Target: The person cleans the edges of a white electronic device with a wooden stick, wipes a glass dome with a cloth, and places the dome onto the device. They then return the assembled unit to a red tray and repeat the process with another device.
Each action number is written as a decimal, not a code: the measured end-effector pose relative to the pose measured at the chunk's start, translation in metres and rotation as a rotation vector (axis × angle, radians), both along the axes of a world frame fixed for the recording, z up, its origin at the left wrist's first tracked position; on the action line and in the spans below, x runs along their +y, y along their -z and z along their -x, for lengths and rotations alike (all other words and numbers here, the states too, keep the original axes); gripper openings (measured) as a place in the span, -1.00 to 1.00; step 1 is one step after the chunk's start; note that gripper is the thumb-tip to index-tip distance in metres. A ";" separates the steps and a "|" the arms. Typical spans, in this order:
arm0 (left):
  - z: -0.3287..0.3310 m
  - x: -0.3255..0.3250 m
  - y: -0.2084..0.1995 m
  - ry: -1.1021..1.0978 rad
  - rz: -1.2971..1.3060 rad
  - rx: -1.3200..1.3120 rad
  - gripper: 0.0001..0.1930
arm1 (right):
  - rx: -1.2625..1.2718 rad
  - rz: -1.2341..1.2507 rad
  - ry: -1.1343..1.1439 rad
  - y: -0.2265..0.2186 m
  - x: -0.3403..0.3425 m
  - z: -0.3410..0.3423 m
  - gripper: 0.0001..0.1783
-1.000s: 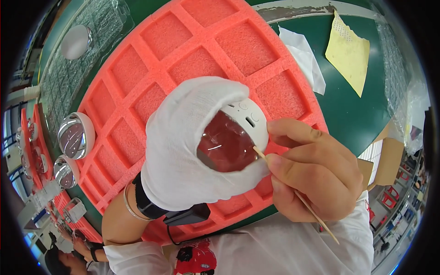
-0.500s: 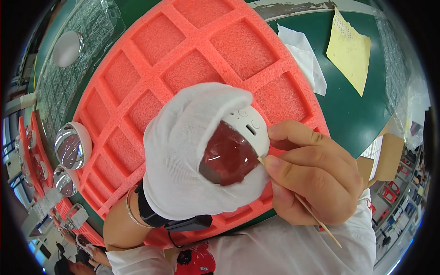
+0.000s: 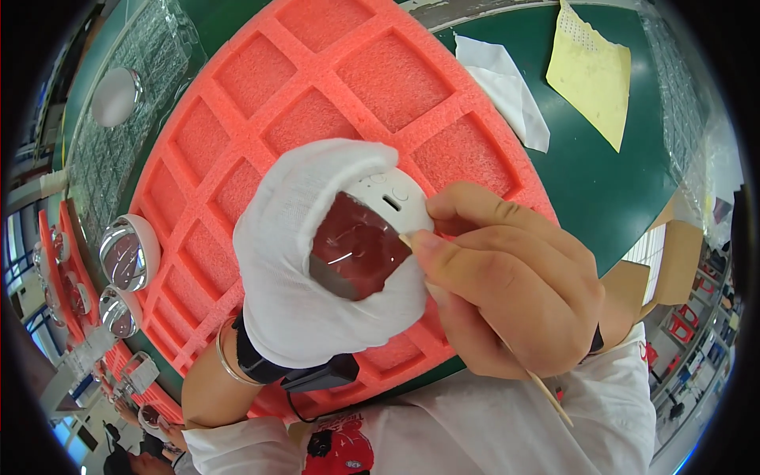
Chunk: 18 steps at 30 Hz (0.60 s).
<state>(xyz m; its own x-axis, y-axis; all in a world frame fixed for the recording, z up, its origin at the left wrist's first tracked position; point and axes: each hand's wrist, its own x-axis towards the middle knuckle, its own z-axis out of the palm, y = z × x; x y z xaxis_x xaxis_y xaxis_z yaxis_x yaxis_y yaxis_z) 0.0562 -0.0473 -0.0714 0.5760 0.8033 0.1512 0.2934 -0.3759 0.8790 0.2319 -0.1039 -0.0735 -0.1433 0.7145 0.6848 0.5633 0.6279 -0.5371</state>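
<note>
Green tabletop (image 3: 582,194) bears one coral foam tray (image 3: 314,73), with one yellow cloth (image 3: 592,75) and one white cloth (image 3: 507,91) beyond its right edge, two mirror-faced round devices, larger (image 3: 127,252) and smaller (image 3: 119,311), at its left. Left hand (image 3: 289,257), white-gloved, forearm rising from lower left, curls its fingers round one white dome device (image 3: 408,207) above the tray, reflective face showing. Right hand (image 3: 514,289), bare, bends in from lower right, thumb and fingers pinching one thin wooden stick (image 3: 550,400), tip at that face's right edge.

White mirror-faced device (image 3: 362,244), slanted wooden stick (image 3: 549,397)
</note>
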 end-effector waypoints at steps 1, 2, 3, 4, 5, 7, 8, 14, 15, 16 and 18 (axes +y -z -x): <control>-0.001 0.000 -0.001 0.003 -0.004 0.004 -0.47 | 0.032 0.027 -0.019 0.000 -0.002 -0.002 -0.72; -0.001 -0.001 -0.001 0.004 -0.029 0.013 -0.46 | 0.065 0.058 -0.041 0.001 -0.004 -0.004 -0.72; -0.002 -0.001 -0.001 0.004 -0.054 0.021 -0.46 | 0.098 0.090 -0.065 0.001 -0.006 -0.005 -0.72; -0.002 -0.002 0.000 0.004 -0.077 0.028 -0.46 | 0.101 0.093 -0.066 0.001 -0.006 -0.006 -0.72; -0.001 -0.002 0.000 0.002 -0.073 0.031 -0.46 | 0.092 0.101 -0.071 -0.001 -0.006 -0.007 -0.72; -0.001 -0.001 -0.001 0.000 -0.066 0.032 -0.46 | 0.071 0.120 -0.085 -0.005 -0.004 -0.008 -0.72; -0.001 0.000 -0.001 -0.002 -0.063 0.032 -0.46 | 0.072 0.123 -0.090 -0.006 -0.003 -0.008 -0.72; -0.001 0.004 0.001 0.029 -0.084 -0.034 -0.46 | 0.033 0.106 -0.001 -0.005 -0.003 -0.001 -0.74; 0.000 0.004 0.001 0.028 -0.082 -0.029 -0.45 | 0.025 0.091 0.029 -0.005 -0.004 0.000 -0.75; 0.000 0.004 0.000 0.026 -0.081 -0.023 -0.45 | 0.021 0.091 0.026 -0.005 -0.003 0.001 -0.75; -0.001 0.003 0.000 0.020 -0.070 -0.031 -0.46 | 0.018 0.133 0.028 -0.007 -0.002 0.003 -0.76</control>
<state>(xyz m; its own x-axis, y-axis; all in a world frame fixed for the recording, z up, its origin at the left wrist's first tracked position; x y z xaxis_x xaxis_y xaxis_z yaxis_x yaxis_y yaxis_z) 0.0567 -0.0444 -0.0714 0.5862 0.7784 0.2247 0.2584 -0.4425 0.8587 0.2292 -0.1055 -0.0667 -0.1103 0.8028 0.5859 0.5688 0.5344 -0.6252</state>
